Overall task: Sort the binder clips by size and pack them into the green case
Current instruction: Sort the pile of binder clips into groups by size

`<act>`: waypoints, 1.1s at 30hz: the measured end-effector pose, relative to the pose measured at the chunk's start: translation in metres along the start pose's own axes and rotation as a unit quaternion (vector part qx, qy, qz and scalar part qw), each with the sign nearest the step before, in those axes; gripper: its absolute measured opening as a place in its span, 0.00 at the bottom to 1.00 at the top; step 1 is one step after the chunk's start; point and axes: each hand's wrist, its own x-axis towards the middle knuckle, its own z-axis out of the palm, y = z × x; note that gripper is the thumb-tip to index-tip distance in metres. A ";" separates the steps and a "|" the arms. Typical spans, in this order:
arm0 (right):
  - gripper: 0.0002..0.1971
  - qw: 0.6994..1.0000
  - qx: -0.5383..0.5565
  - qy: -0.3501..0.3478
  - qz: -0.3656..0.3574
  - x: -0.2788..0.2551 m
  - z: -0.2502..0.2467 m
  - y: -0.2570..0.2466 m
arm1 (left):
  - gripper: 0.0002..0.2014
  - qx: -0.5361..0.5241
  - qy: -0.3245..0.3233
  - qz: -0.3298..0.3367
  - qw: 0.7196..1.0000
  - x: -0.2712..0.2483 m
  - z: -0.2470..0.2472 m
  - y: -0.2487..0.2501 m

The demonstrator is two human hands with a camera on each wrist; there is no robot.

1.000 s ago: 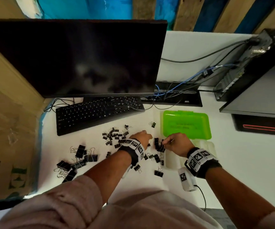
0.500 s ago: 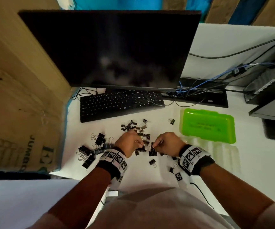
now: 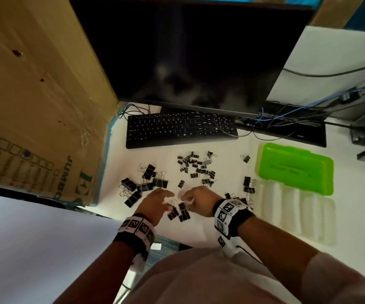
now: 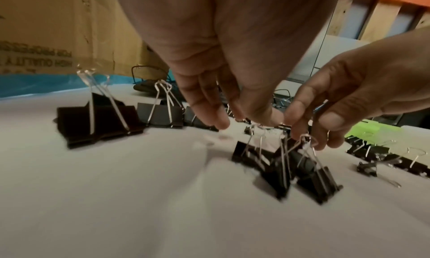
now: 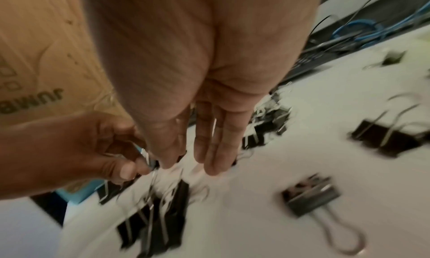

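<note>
a cardboard box (image 3: 34, 102) walls the white desk's (image 3: 115, 163) left edge, with a dark monitor (image 3: 188, 51) and keyboard (image 3: 181, 129) along the back. near the front edge, left hand (image 3: 154, 202) and right hand (image 3: 199, 199) each pinch wire handles of medium binder clips (image 3: 179, 212). the green case (image 3: 295, 168) lies shut toward the right.

Pale pink sleeves; black wristbands (image 3: 232, 218) with white square-patterned marker tags, white wrist-mounted cameras.

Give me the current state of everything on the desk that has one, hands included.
green case: lid shut, nothing packed
medium clips: bunched, handles pinched by both hands
left hand: pinching clip handles
right hand: pinching clip handles
large clips: piled left
small clips: piled by keyboard
monitor: dark
</note>
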 end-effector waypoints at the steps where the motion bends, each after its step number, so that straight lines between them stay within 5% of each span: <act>1: 0.15 1.000 0.006 0.019 0.003 -0.005 -0.007 0.006 | 0.16 0.000 0.011 0.010 1.000 0.002 -0.004 0.004; 4: 0.15 0.995 -0.012 0.098 0.031 -0.024 -0.033 0.041 | 0.14 0.014 0.031 0.064 0.997 0.012 -0.012 0.031; 8: 0.17 0.953 -0.213 0.167 0.137 -0.055 -0.068 0.092 | 0.13 0.018 -0.001 0.161 0.987 0.029 0.012 0.079; 12: 0.26 0.928 -0.317 0.069 0.182 -0.073 -0.073 0.116 | 0.19 0.094 -0.117 0.212 0.966 0.042 0.057 0.117; 14: 0.30 0.928 -0.324 0.038 0.179 -0.072 -0.067 0.119 | 0.25 0.130 -0.121 0.200 0.964 0.046 0.072 0.127; 17: 0.21 0.926 -0.340 0.081 0.144 -0.065 -0.059 0.121 | 0.28 0.153 -0.085 0.203 0.963 0.051 0.084 0.134; 21: 0.16 0.921 -0.339 0.121 0.148 -0.062 -0.057 0.120 | 0.20 0.154 -0.058 0.246 0.955 0.055 0.081 0.137; 26: 0.15 0.929 -0.315 0.101 0.165 -0.062 -0.064 0.127 | 0.15 0.229 -0.155 0.422 0.863 0.040 0.104 0.153; 33: 0.13 0.966 -0.200 0.085 0.137 -0.061 -0.070 0.135 | 0.13 0.301 -0.229 0.373 0.847 0.037 0.114 0.156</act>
